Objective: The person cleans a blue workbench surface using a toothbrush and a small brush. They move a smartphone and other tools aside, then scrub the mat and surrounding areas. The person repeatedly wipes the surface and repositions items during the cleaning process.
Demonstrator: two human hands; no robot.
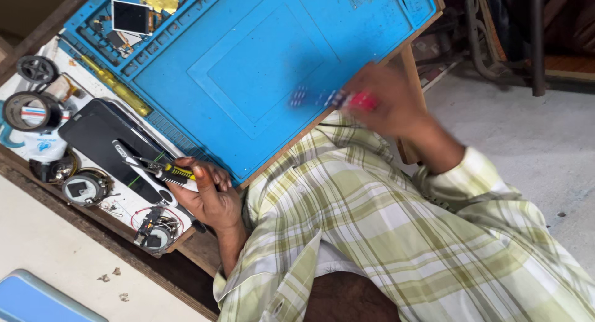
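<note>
The left hand (207, 195) was curled around a yellow-and-black screwdriver (166, 170), its tip lying over a dark phone (99, 136) at the edge of the blue mat (260, 68). The right hand (387, 102) was badly blurred above the mat's near edge; it seemed to pinch a small red thing (362, 101), though what it was could not be made out. A tape roll (28, 111) sat beside the phone. The checked sleeves (372, 235) hid both forearms.
</note>
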